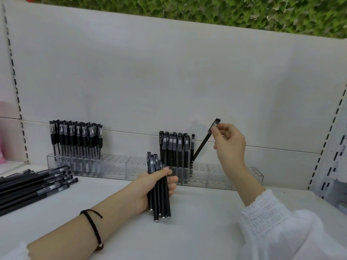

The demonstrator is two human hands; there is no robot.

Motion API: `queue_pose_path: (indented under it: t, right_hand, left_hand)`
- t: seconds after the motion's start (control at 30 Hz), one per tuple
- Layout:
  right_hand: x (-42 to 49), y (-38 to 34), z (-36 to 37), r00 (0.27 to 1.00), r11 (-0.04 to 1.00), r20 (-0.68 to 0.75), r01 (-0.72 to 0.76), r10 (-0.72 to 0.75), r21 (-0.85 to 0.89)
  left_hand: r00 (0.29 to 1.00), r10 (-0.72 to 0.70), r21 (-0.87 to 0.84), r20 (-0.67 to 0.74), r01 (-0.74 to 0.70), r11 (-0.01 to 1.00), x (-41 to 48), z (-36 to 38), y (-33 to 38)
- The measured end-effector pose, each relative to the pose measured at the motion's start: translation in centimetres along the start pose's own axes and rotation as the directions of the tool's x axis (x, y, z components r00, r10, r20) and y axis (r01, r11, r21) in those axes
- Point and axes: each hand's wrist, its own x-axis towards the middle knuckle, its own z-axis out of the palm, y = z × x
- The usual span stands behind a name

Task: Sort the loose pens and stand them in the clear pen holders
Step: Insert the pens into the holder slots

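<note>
Pen point(203, 143) leans tilted, tip in a hole of the holder point(225, 175); the right hand point(230, 141) pinches its cap end. The left hand point(150, 186) grips a bundle point(159, 199). Light, stiff, probably slick: pinching near the cap suits steering it upright.

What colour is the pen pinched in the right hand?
Black; the pen shows best in the head view.
</note>
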Motion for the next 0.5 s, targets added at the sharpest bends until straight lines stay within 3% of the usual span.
queue_pose_path:
  t: [0.2,0.33,0.5]
  right_hand:
    - [-0.6,1.6,0.7,0.988,0.976,0.138,0.092,-0.065,-0.198]
    - [-1.1,2.8,1.3,0.974,0.935,0.225,0.090,-0.011,-0.343]
    - [-1.1,2.8,1.4,0.980,0.939,0.192,0.012,0.058,-0.345]
  left_hand:
    - [1.000,-0.014,0.031,0.024,0.013,0.999,0.0,-0.1,0.0]
    - [0.999,0.020,0.033,0.028,-0.021,0.999,-0.1,0.0,-0.1]
    - [0.998,0.027,0.018,0.048,-0.028,0.999,-0.4,0.1,-0.1]
